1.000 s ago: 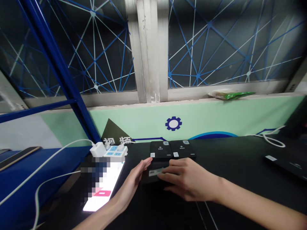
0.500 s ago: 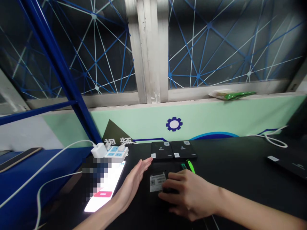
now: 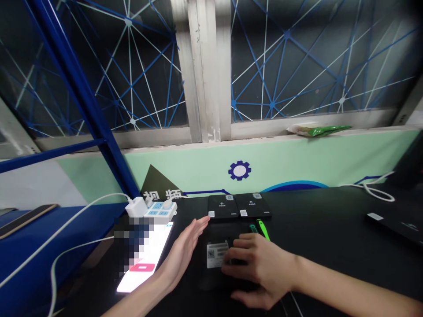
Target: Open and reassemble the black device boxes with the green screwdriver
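Observation:
A black box with a white label (image 3: 216,255) lies flat on the dark table (image 3: 324,229). My right hand (image 3: 261,268) rests on top of it, fingers spread and pressing down. My left hand (image 3: 183,253) stands on edge against the box's left side, fingers straight and together, palm toward the box. Two more black boxes (image 3: 238,206) sit side by side just behind. A green-handled tool (image 3: 262,229) lies between them and my right hand.
A lit phone (image 3: 145,259) lies left of my left hand, with a white power strip (image 3: 155,207) and charger cables behind it. A blue steel frame (image 3: 82,97) rises at the left. A dark flat device (image 3: 396,224) lies at the far right.
The labelled box was tipped from standing on edge to lying flat, label up, and drawn slightly nearer. My right hand followed it down, uncovering the green tool. The left hand barely moved.

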`<state>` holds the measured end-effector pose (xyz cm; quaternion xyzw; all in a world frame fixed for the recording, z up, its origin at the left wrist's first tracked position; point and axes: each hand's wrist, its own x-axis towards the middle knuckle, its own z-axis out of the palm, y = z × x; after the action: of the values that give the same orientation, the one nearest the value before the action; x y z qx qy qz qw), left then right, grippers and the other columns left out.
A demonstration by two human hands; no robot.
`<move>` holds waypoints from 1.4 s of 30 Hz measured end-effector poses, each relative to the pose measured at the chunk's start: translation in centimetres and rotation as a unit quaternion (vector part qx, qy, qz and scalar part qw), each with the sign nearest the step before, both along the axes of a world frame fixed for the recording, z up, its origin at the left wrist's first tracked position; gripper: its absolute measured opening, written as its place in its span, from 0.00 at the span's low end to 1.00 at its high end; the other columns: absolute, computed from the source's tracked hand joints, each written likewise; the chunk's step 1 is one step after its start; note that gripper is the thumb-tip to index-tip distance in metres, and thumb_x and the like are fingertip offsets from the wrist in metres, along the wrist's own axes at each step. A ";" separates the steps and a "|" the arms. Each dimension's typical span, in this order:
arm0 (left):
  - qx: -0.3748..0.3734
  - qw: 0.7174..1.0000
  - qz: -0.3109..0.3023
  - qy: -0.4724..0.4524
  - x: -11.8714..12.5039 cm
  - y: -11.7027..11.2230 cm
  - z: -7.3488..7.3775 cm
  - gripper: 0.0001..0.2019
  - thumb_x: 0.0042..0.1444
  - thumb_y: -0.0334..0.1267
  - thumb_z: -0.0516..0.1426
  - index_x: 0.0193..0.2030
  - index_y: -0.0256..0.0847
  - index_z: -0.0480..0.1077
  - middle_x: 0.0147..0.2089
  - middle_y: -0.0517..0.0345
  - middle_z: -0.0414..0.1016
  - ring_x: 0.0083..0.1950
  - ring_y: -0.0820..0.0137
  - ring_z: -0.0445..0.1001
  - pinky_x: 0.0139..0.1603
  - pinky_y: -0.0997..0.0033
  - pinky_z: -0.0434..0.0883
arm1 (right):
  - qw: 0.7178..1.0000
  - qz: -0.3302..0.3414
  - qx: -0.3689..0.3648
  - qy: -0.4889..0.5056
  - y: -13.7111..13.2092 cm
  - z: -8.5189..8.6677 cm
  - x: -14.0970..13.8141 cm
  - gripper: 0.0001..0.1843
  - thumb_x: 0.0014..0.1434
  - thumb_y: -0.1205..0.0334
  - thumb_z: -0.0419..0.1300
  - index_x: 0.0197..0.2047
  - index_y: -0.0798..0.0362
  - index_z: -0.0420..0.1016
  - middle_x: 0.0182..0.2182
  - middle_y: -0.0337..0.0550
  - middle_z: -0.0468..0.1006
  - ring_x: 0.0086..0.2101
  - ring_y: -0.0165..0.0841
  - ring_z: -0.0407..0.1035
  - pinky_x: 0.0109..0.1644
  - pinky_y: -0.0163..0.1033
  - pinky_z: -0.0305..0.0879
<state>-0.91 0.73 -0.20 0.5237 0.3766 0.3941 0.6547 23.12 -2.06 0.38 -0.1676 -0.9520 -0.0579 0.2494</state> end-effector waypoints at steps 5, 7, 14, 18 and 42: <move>0.028 0.998 0.032 0.046 0.1 -0.1 -0.1 0.21 0.68 0.52 0.49 0.61 0.49 0.69 0.69 0.62 0.62 0.72 0.63 0.54 0.73 0.56 0.47 | 0.980 -0.186 -0.029 0.059 1.0 1.9 1.8 0.15 0.62 0.63 0.51 0.24 0.53 0.69 0.23 0.41 0.71 0.24 0.30 0.62 0.30 0.37 0.53; 0.059 0.992 0.048 0.099 0.2 -0.1 0.3 0.20 0.68 0.52 0.49 0.60 0.50 0.70 0.67 0.60 0.65 0.70 0.61 0.59 0.71 0.54 0.54 | 0.958 -0.278 -0.049 0.044 1.5 2.4 2.9 0.14 0.59 0.64 0.53 0.21 0.53 0.64 0.20 0.38 0.68 0.22 0.29 0.59 0.28 0.37 0.48; 0.363 0.853 0.063 0.369 0.2 -0.9 1.4 0.10 0.66 0.43 0.52 0.48 0.48 0.72 0.49 0.56 0.75 0.52 0.60 0.74 0.53 0.57 0.72 | 0.889 -0.440 -0.122 -0.039 1.4 1.4 5.4 0.16 0.47 0.67 0.56 0.16 0.53 0.52 0.14 0.36 0.59 0.19 0.28 0.51 0.26 0.38 0.40; 0.392 0.822 0.027 0.413 0.4 -1.3 0.8 0.10 0.67 0.41 0.51 0.51 0.48 0.70 0.50 0.56 0.74 0.51 0.60 0.74 0.50 0.57 0.73 | 0.865 -0.473 -0.156 -0.050 1.2 1.3 6.2 0.17 0.49 0.62 0.58 0.16 0.52 0.55 0.16 0.38 0.63 0.20 0.30 0.56 0.26 0.37 0.42; 0.369 0.829 0.000 0.421 0.7 -1.3 0.4 0.11 0.68 0.43 0.51 0.54 0.48 0.68 0.52 0.55 0.72 0.54 0.59 0.70 0.56 0.56 0.68 | 0.807 -0.347 -0.472 0.070 2.6 0.9 8.6 0.19 0.53 0.61 0.59 0.13 0.55 0.70 0.13 0.38 0.71 0.16 0.26 0.57 0.22 0.34 0.49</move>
<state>-0.22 -0.57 0.23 0.8412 0.4427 0.2449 0.1908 31.73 0.56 1.31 -0.5875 -0.7204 0.3276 0.1690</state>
